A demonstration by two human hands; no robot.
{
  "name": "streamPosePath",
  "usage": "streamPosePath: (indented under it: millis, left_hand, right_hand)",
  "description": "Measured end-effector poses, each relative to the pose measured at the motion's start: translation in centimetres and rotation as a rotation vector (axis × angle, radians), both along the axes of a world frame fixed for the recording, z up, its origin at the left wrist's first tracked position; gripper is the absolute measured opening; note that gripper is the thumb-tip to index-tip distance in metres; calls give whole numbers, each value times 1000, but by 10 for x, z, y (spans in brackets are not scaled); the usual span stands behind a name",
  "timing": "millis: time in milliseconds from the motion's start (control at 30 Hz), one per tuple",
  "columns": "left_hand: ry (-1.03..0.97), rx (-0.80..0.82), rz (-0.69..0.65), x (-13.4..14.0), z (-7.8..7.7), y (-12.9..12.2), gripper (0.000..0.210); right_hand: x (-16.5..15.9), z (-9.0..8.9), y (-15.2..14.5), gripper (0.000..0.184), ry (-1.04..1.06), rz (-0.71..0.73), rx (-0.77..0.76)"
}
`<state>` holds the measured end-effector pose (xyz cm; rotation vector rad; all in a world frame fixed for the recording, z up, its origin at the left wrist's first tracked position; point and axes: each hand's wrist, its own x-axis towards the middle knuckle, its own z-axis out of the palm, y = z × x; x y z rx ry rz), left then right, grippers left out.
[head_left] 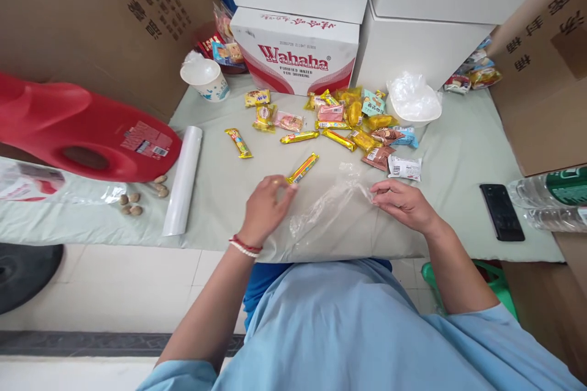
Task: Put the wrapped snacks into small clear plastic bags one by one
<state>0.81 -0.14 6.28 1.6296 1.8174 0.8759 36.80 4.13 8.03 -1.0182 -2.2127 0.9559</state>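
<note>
My left hand (269, 204) is closed, thumb and fingertips at the near end of a yellow-wrapped snack stick (304, 167), which points away to the right. A thin clear plastic bag (332, 204) lies crumpled between my hands. At its right end, my right hand (402, 203) pinches the bag's edge. Beyond my hands lie more yellow snack sticks (299, 137), a pink packet (288, 121), a brown packet (378, 157) and a white packet (405, 167). Another yellow stick (238, 143) rests apart to the left.
A paper cup (205, 80) and a plastic-lined white bowl (415, 107) stand at the back. On the left are a red jug (87, 128), a white roll (183, 180) and several nuts (132, 198). A phone (502, 212) and bottles (557, 189) lie right. Boxes (296, 52) line the back.
</note>
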Motion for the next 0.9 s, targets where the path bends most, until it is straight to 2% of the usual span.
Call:
streamPosePath:
  millis: [67,133,233,333,467,567,700,800,900]
  left_hand:
    - [14,47,-95,34,5,8,45]
    - [-20,7,-200,63,4,13,42]
    - [-221,-94,-207,77,-5,16,41]
    - [-382,-159,-153,59,-16,18,46]
    - [-441,-216,-40,22,-27,15,48]
    - [-396,-205,73,2,-35,11,47]
    - [-244,-170,199,-9,-48,5,36]
    - [-127,-118,277,-10,-51,-2,28]
    - [-10,19,395,-7,-45,-14,18]
  right_hand:
    - [-3,-2,-5,24,-4,29,-9]
    - [-2,-2,-9,24,-4,36,-1]
    - [12,-3,-14,23,-9,14,18]
    - [36,-7,-15,22,-55,-29,48]
    - [66,-22,-4,24,-166,-52,150]
    - [73,-38,12,29,-260,-41,238]
    - [62,-51,43,30,-335,-49,324]
    - [46,-47,72,28,-331,-69,321]
    - [30,-28,96,29,-311,-117,315]
